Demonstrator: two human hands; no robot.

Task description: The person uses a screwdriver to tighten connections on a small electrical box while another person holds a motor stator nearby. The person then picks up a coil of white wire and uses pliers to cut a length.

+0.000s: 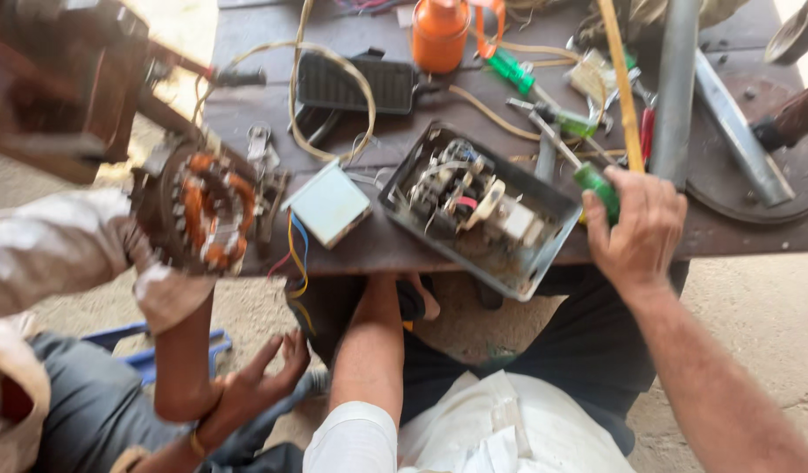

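A: Where is the right hand (642, 229)?

B: At about three o'clock, at the near edge of the dark desk (737, 232). Its grip is wrapped around a green-handled screwdriver (597, 186), fingers curled over the handle, and the shaft (557, 144) runs up toward eleven o'clock from the fist.

A: And what lies beside it?

B: Just at nine o'clock of that hand sits an open grey switch box (483, 206), tilted, hanging partly over the desk's near edge. Inside you see coils, wires and a red part; details are blurred.

A: The left hand?

B: The left forearm (369, 346) goes up under the desk edge at six o'clock. The hand itself is hidden below the box, so I cannot tell whether its grip is wide or narrow.

A: Anything else on the desk?

B: An orange bottle (439, 33) at twelve o'clock, a black ribbed cover (356, 83) to its left, a pale square lid (329, 203) with yellow and blue wires, more green-handled screwdrivers (513, 70), and grey metal pipes (676, 88) at two o'clock.

A: Other people?

B: A co-worker at eight o'clock, in a light sleeve (58, 250), holds a motor stator (207, 210) with orange copper windings at the desk's left end. Another hand of that person (264, 381) rests low, at seven o'clock.
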